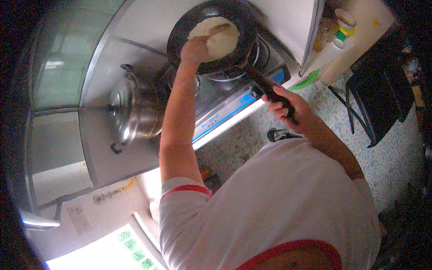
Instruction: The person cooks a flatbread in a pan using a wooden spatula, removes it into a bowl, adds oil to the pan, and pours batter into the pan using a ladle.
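Observation:
My left hand (pixel 195 50) reaches over the dark pan (pixel 177 33) from its near left side. Its fingers are closed on what looks like a slim brown utensil (pixel 219 29), whose exact kind is blurred. The utensil lies against a pale, round, flat pancake (pixel 225 47) that covers much of the pan's bottom. With fingers wrapped round it, my right hand (pixel 288 105) grips the pan's long black handle (pixel 261 81). The pan sits over the right side of a gas stove (pixel 225 105).
Left of the pan stands a lidded steel pot (pixel 130 108) with dark handles. Jars (pixel 323 33) and a yellow-and-green container (pixel 344 33) stand at the upper right, beyond a panel edge. A black folding item (pixel 380 99) rests on the patterned floor (pixel 328 117).

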The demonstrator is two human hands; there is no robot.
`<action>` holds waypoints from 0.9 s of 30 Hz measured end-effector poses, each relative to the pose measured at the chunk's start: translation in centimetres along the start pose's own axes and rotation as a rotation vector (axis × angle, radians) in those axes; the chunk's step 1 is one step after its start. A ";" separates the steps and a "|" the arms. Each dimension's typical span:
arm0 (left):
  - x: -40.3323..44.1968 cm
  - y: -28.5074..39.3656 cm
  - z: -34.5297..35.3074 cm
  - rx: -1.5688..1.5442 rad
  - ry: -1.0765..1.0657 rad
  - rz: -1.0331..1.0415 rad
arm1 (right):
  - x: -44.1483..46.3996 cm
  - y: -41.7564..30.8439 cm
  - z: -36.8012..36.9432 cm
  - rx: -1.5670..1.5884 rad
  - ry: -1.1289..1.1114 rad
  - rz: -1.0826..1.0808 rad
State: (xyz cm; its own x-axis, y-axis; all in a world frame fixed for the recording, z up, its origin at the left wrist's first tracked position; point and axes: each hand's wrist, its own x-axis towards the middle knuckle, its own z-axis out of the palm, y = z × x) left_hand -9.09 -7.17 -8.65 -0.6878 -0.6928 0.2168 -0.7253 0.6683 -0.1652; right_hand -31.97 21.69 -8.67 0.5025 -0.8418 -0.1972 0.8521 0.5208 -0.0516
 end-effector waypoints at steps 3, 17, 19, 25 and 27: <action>0.1 3.7 -0.7 0.069 -0.179 0.022 | -0.2 -0.1 0.3 -0.001 0.013 -0.011; -5.4 0.1 -11.5 0.032 -0.447 -0.167 | -0.1 0.0 0.2 -0.075 0.016 -0.003; -5.1 -0.1 -11.4 0.029 -0.345 -0.224 | -0.1 -0.1 0.3 -0.068 0.039 0.001; -7.1 -0.7 -11.9 0.311 -0.308 -0.080 | -0.2 0.0 0.3 -0.018 -0.006 -0.003; -8.1 1.9 -12.4 0.156 -0.307 -0.080 | -0.2 -0.1 0.3 -0.025 -0.017 0.002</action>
State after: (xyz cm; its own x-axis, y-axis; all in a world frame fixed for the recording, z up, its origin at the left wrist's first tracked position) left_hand -4.49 3.07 1.23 -0.5884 -0.8063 -0.0610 -0.7567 0.5756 -0.3099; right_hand -32.08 21.77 -8.29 0.5068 -0.8430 -0.1804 0.8474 0.5256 -0.0756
